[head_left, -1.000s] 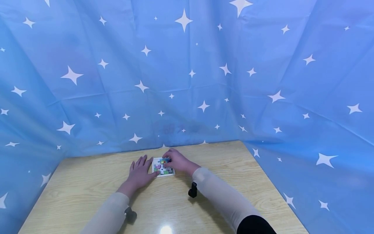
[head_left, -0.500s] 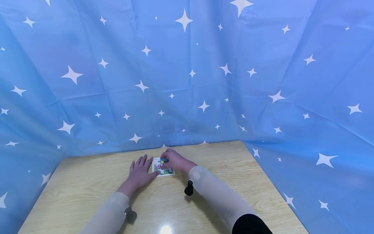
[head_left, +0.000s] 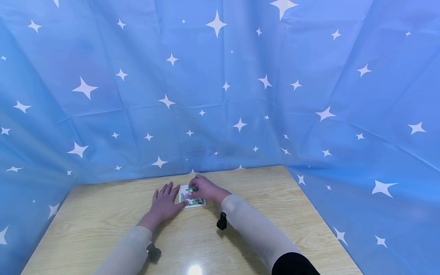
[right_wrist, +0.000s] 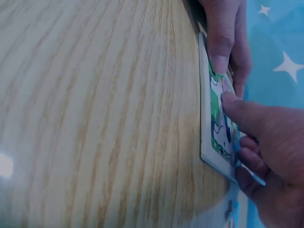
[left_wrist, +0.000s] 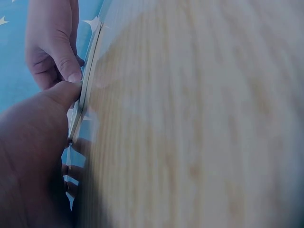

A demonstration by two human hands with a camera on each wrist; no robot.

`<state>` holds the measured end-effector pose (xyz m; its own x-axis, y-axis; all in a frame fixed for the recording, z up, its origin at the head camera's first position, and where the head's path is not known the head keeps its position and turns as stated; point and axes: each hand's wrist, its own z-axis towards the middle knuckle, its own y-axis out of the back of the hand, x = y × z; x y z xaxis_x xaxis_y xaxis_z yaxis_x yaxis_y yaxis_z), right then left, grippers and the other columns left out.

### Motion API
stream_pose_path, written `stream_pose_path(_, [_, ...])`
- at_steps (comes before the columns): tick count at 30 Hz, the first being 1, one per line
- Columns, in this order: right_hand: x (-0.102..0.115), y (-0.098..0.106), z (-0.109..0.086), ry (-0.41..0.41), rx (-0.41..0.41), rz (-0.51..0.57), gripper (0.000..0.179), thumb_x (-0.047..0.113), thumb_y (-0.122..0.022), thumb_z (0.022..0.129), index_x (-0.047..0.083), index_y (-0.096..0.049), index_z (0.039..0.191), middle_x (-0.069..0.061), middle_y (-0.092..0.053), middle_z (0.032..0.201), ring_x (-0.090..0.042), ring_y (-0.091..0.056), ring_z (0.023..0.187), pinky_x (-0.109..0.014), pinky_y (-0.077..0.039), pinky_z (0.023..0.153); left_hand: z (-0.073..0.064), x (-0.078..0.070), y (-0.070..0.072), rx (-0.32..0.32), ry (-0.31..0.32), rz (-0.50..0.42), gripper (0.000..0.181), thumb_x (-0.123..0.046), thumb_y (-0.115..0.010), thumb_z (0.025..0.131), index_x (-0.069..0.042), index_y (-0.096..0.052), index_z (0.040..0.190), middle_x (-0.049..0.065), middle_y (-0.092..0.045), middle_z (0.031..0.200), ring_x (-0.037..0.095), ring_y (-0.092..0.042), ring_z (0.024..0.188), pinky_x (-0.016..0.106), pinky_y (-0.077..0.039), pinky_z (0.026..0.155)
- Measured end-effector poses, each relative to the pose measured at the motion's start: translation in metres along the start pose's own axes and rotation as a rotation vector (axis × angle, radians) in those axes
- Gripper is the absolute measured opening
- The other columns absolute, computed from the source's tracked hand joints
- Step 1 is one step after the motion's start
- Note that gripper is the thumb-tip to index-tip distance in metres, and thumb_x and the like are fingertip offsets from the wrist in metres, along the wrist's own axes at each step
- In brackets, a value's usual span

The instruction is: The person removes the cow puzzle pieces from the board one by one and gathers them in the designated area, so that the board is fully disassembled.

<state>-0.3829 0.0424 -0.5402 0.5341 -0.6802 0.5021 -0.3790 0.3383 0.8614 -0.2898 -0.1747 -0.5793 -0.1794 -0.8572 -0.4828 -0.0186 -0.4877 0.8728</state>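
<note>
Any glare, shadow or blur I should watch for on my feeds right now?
Head: bright glare spot on the table at the bottom edge, clear of the picture board; shadow under the right sleeve. Left wrist: table grain blurred toward the right, board edge-on. Right wrist: glare at the left edge, board's picture partly visible but slanted.

Near the table's far edge, the picture board (right_wrist: 214, 108) has a white border round green, a black-patched white figure and some pink. The table (head_left: 261, 191) is pale, streaky wood grain; the curtain (head_left: 192, 88), blue with white four-pointed stars. Sleeves (head_left: 256, 229) are off-white (the right ending in black).
</note>
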Motion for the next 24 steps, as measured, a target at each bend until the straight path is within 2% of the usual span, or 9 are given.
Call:
stream_pose_path(13, [0.0022,0.0008,0.0008,-0.021,-0.003,0.065,0.038,0.026,-0.088,0.099,0.014,-0.07,0.129,0.0,-0.06,0.127,-0.014,-0.061,0.117,-0.031,-0.054,0.103,0.001,0.0009,0.0004,-0.002,0.001,0.01,0.088,-0.062,-0.064,0.104,-0.005,-0.044,0.169,0.029,-0.027,0.178,0.053,-0.019,0.164,0.079,-0.006,0.128])
stream_pose_path(20, [0.0027,-0.0001,-0.0012,-0.014,-0.021,0.057,0.046,0.027,-0.088,0.099,0.012,-0.07,0.139,0.0,-0.061,0.131,-0.015,-0.061,0.123,-0.031,-0.054,0.107,0.0026,0.0036,-0.0012,0.008,0.005,0.015,0.089,-0.064,-0.063,0.105,-0.006,-0.042,0.17,0.029,-0.026,0.178,0.052,-0.017,0.165,0.078,-0.005,0.128])
stream_pose_path(24, [0.0014,0.001,-0.0028,0.0,-0.03,0.049,0.045,0.025,-0.087,0.1,0.013,-0.071,0.14,0.001,-0.061,0.13,-0.014,-0.061,0.121,-0.03,-0.053,0.107,0.0007,0.0004,0.0006,0.012,0.009,0.018,0.088,-0.063,-0.064,0.105,-0.006,-0.043,0.169,0.029,-0.027,0.178,0.053,-0.018,0.165,0.078,-0.006,0.128])
